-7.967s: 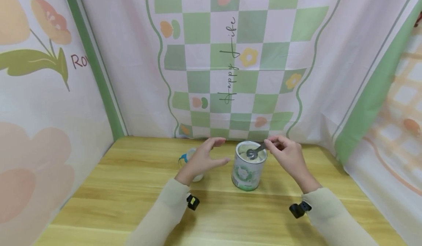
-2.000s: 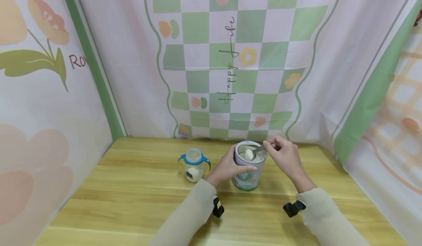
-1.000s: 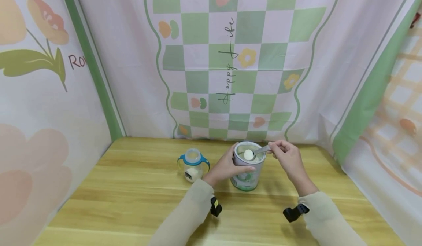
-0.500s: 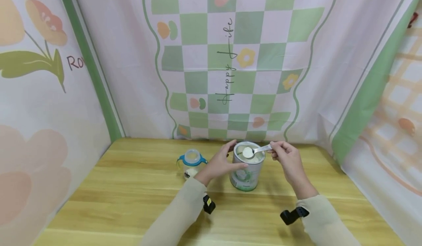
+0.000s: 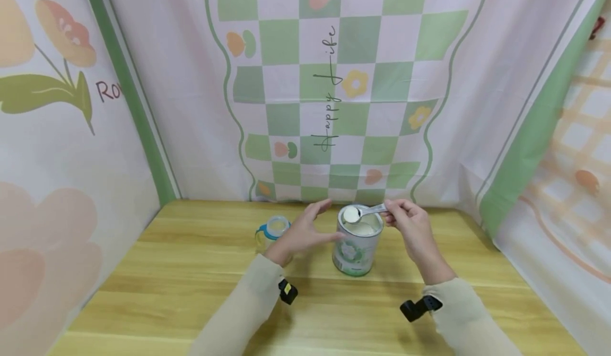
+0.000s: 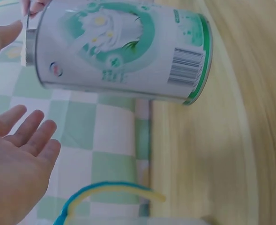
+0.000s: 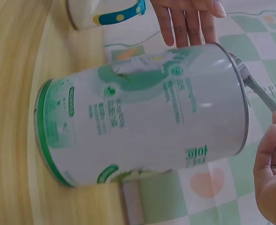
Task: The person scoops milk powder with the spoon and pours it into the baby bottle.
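An open milk-powder tin (image 5: 356, 245) (image 6: 123, 51) (image 7: 142, 122) with a green and white label stands on the wooden table (image 5: 191, 292). My right hand (image 5: 406, 223) (image 7: 273, 183) pinches the handle of a metal spoon (image 5: 363, 213) (image 7: 257, 91), whose bowl is heaped with white powder just above the tin's left rim. My left hand (image 5: 307, 231) (image 6: 16, 168) hovers between the tin and a small baby bottle (image 5: 273, 231) (image 7: 105, 11) with blue handles; its fingers are spread and hold nothing.
Patterned cloth walls close in the table at the back (image 5: 334, 106), left (image 5: 71, 133) and right (image 5: 549, 159). Bare wood stretches toward the near edge in front of the tin and bottle.
My left hand let go of the tin and opened, drifting left toward the bottle. The right hand lifted the loaded spoon out of the tin and carried it to the left rim.
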The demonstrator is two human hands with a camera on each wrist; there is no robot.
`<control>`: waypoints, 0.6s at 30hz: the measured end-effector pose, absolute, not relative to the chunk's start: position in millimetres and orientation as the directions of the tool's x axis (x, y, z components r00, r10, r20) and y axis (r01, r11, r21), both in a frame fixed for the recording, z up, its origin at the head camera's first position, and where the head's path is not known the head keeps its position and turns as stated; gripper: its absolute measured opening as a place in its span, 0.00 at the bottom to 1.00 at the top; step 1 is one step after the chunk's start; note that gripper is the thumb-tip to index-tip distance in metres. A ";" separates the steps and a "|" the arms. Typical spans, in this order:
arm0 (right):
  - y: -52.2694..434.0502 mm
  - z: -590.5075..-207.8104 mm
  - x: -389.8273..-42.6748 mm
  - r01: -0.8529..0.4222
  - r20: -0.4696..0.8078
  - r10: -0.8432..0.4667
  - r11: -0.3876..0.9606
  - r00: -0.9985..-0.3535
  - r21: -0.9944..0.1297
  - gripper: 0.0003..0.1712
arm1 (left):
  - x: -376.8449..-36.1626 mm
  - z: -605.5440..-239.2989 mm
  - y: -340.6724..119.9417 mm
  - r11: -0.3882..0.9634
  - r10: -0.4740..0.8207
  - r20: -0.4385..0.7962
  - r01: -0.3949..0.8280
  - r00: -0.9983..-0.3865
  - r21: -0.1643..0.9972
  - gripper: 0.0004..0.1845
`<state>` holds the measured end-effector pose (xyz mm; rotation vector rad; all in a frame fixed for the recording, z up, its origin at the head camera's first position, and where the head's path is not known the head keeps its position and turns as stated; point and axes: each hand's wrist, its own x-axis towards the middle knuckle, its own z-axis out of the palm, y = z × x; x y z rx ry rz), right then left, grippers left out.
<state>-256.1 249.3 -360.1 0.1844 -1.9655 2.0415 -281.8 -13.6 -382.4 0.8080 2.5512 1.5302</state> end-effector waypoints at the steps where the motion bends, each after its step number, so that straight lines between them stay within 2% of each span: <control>1: 247.4 -359.6 -256.4 -0.304 0.300 0.123 -0.016 -0.946 -0.953 0.18 | -282.0 -381.8 -15.9 0.373 0.462 0.216 0.409 -0.860 0.833 0.53; 14: 215.4 -352.2 -263.2 -0.300 0.300 0.087 0.005 -0.950 -0.954 0.17 | -280.1 -371.2 -44.6 0.376 0.469 0.267 0.464 -0.842 0.802 0.47; 18: 204.4 -350.5 -264.2 -0.298 0.300 0.056 0.044 -0.952 -0.954 0.20 | -279.1 -369.7 -54.4 0.377 0.456 0.289 0.476 -0.842 0.794 0.47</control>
